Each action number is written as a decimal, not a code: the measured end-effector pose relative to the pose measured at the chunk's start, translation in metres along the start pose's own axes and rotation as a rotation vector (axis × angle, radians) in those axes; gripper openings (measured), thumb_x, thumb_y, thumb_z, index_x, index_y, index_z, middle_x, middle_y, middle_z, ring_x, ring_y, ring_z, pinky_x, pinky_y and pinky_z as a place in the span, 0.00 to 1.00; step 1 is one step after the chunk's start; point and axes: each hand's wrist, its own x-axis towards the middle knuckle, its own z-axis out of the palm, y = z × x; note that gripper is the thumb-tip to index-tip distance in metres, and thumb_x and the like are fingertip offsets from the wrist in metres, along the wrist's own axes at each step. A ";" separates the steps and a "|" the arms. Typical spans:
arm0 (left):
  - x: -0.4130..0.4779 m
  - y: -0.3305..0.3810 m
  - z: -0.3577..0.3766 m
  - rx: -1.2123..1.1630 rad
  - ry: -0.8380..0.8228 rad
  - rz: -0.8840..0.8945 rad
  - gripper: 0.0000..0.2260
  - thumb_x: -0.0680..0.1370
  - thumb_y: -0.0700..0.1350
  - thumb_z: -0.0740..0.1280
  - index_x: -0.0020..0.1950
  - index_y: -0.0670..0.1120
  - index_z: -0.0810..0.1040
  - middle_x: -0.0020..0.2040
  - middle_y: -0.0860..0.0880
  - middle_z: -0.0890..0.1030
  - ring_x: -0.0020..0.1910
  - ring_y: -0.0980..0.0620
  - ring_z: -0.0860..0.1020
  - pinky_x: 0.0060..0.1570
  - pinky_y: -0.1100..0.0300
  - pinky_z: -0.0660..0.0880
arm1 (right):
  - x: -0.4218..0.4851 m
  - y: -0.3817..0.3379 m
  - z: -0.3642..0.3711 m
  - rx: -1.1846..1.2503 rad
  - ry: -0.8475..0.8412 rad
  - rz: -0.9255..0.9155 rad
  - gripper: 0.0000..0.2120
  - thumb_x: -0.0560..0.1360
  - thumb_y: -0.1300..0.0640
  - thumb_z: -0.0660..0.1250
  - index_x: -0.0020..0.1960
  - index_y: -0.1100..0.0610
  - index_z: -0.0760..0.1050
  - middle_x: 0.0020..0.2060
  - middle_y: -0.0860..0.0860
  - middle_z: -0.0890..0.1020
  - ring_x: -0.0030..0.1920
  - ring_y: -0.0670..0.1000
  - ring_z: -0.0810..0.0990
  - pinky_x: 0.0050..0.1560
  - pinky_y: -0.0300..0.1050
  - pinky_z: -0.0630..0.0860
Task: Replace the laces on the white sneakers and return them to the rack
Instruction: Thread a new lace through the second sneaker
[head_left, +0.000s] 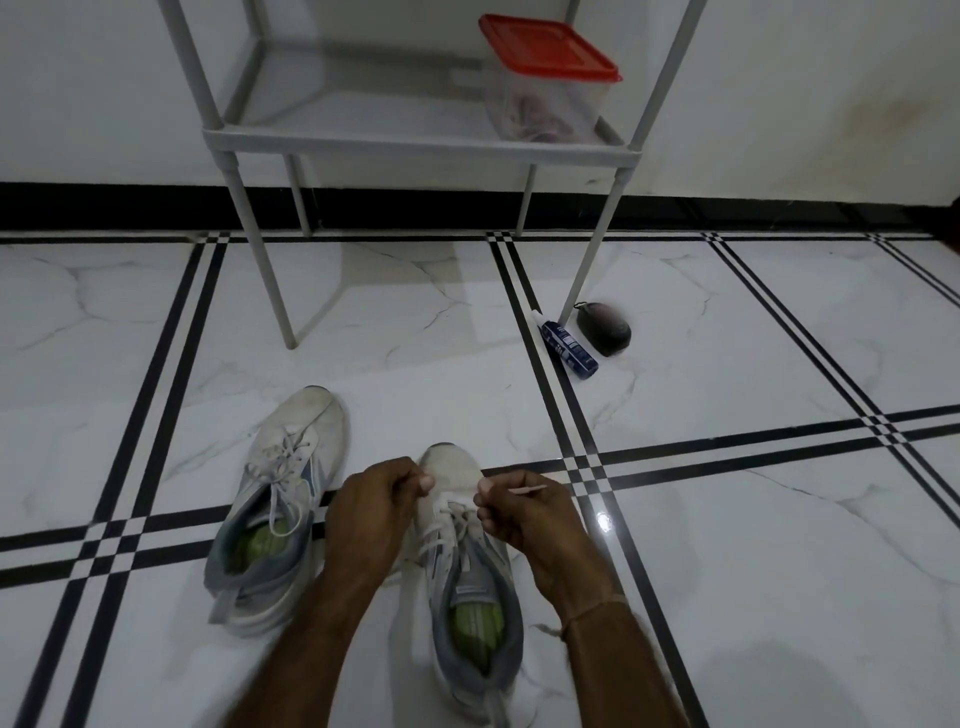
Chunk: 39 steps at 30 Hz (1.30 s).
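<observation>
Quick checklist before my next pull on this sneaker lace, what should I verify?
1. Grip: left hand and right hand both pinch the lace over the near sneaker: ok.
2. Free end: the lace tip sticks out from the right hand: ok.
3. Ends even: the left hand hides its end: cannot tell.
4. Pair finished: the other sneaker has its lace lying loose, untied: not ok.
5. Room to return them: the rack shelf has bare space left of the red-lidded container: ok.
</observation>
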 end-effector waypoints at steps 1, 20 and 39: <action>-0.001 -0.004 -0.001 0.081 0.005 0.014 0.19 0.77 0.66 0.60 0.41 0.53 0.78 0.33 0.55 0.82 0.35 0.55 0.83 0.40 0.48 0.81 | 0.001 0.002 0.000 -0.032 0.007 -0.009 0.03 0.77 0.65 0.71 0.49 0.65 0.82 0.39 0.58 0.84 0.38 0.52 0.82 0.41 0.42 0.81; -0.014 0.013 0.026 -0.267 -0.097 -0.004 0.02 0.74 0.47 0.76 0.41 0.53 0.86 0.37 0.57 0.84 0.41 0.56 0.82 0.48 0.48 0.80 | -0.001 0.007 -0.004 -0.238 -0.064 -0.071 0.05 0.78 0.62 0.71 0.52 0.62 0.83 0.41 0.54 0.86 0.42 0.49 0.83 0.43 0.38 0.79; -0.032 0.003 0.052 -0.034 -0.065 -0.150 0.05 0.72 0.49 0.77 0.39 0.55 0.82 0.41 0.58 0.81 0.45 0.55 0.81 0.47 0.56 0.77 | -0.008 0.019 -0.026 -0.462 -0.035 0.110 0.09 0.81 0.67 0.64 0.55 0.66 0.83 0.48 0.59 0.85 0.48 0.53 0.84 0.40 0.38 0.82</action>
